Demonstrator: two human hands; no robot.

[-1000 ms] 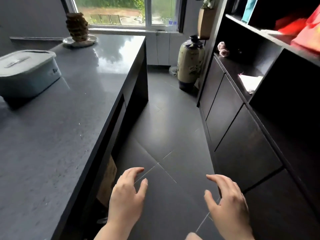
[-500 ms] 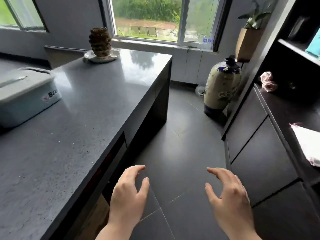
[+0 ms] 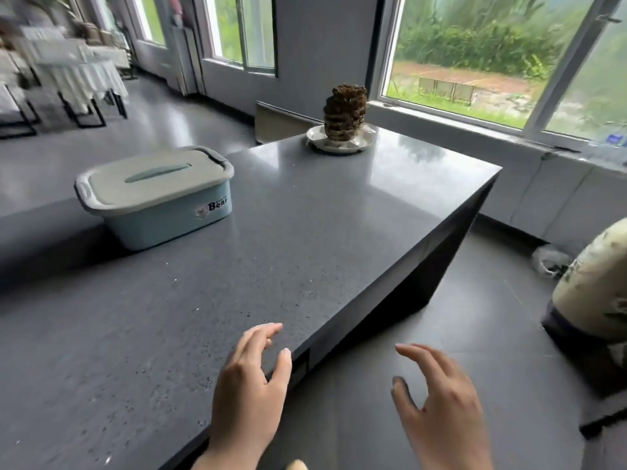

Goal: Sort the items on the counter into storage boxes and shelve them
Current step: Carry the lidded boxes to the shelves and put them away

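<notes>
Hands hover empty at the counter's (image 3: 305, 239) near edge. The left hand (image 3: 249, 395) is over the edge itself, fingers (image 3: 268, 334) loosely spread and curled, gripping nothing. The right hand (image 3: 441, 405) is beyond the edge, above the floor, equally open and empty. The lidded blue storage box (image 3: 156, 195) sits by the counter's left edge, well apart from both hands. A brown stacked ornament (image 3: 344, 111) on a white plate (image 3: 339, 140) occupies the far corner.
</notes>
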